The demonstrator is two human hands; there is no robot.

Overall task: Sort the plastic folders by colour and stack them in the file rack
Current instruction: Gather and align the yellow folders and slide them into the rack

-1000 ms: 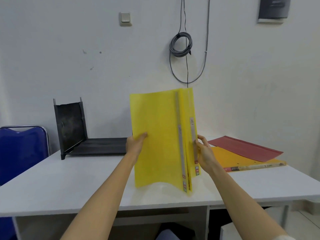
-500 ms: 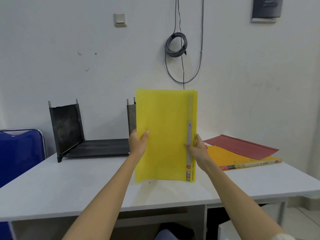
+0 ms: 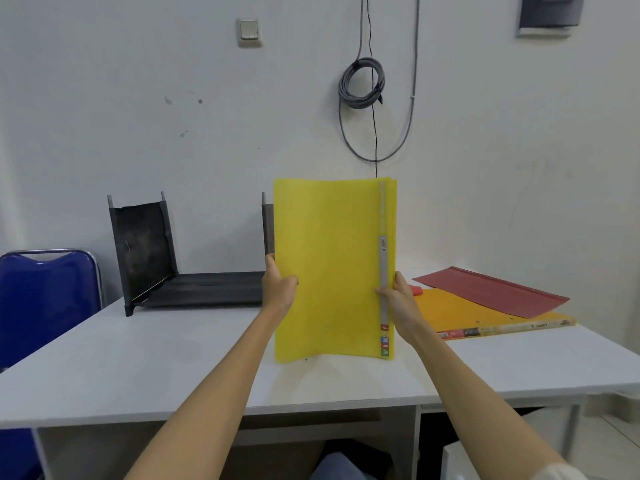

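We held the yellow folders (image 3: 329,271) upright, left hand (image 3: 278,284) and right hand (image 3: 398,299) gripping opposite edges, with the file rack (image 3: 194,289) lying leftward, nearer our left hand.

One head-worn wide-angle view looks forward and slightly down. It sits close above the surface (image 3: 145,362), facing the wall (image 3: 138,116).

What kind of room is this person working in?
Probably a plain office or back room. A white desk stands against a bare wall, with a black file rack on it, a blue chair beside it, and a coiled cable hanging on the wall.
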